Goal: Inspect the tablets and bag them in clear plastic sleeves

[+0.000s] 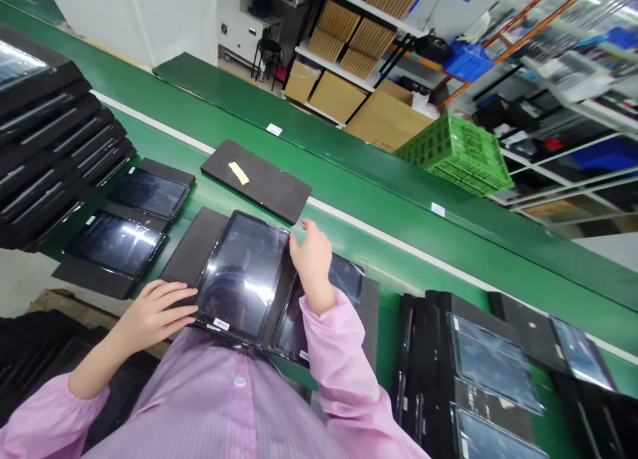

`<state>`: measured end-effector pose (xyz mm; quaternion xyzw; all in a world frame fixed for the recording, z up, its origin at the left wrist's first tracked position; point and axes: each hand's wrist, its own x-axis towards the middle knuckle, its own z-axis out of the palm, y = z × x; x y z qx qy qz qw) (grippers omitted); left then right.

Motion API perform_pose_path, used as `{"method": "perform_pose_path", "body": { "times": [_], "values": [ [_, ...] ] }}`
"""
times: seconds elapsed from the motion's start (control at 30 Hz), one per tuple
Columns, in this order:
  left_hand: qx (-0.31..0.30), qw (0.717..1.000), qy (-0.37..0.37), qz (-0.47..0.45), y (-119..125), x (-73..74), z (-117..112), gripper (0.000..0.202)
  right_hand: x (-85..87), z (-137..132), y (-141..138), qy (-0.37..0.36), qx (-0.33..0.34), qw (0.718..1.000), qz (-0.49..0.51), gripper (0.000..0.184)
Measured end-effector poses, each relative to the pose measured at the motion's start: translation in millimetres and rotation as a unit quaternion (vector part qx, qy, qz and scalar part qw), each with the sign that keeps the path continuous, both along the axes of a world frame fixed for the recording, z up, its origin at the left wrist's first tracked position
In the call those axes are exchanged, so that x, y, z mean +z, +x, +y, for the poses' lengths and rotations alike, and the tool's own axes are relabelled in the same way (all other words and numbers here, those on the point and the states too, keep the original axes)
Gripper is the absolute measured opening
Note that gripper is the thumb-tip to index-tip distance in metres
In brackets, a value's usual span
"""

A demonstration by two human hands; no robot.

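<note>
L hand (154, 316) wide, fingers spread flat on left edge of film-wrapped black tablet (242, 276). R hand (312, 263) narrow, curled at tablet's right edge, can't tell if gripping. Tablet lies on dark foam pad (194, 246) on green line bench (399, 273), 2nd tablet (343, 279) just right.

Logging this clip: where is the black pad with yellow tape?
The black pad lies on the green conveyor belt, upper middle of the head view, just beyond the tablet at the right hand.
</note>
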<state>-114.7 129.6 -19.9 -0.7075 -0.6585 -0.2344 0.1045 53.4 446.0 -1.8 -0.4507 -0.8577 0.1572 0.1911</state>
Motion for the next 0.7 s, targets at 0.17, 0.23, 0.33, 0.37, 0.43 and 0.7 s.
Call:
{"method": "perform_pose_path", "body": {
  "times": [0.17,0.23,0.33,0.37,0.43,0.7],
  "values": [
    [-0.057,0.996,-0.014,-0.068,7.1,7.6,8.2,0.015,15.2,-14.9,12.6,-0.021,0.048,0.998,0.027,0.031],
    [-0.065,0.994,-0.004,-0.090,7.4,5.9,10.0,0.013,21.4,-22.9,21.7,-0.065,0.062,0.995,0.053,0.028],
    [-0.030,0.995,0.010,-0.098,11.7,0.6,11.8,0.008,24.3,-30.7,34.2,-0.179,0.047,0.980,0.077,0.026],
    [-0.008,0.995,0.022,-0.101,14.5,-1.5,12.4,0.007,23.2,-31.4,37.0,-0.218,0.033,0.972,0.086,0.025],
    [0.048,0.991,0.057,-0.108,21.1,-5.6,13.2,0.006,19.0,-30.6,39.6,-0.282,0.005,0.954,0.104,0.022],
    [0.091,0.982,0.096,-0.132,40.5,-33.2,0.9,0.008,16.6,-34.3,15.6,-0.502,-0.008,0.853,0.144,0.045]
  ]
}}
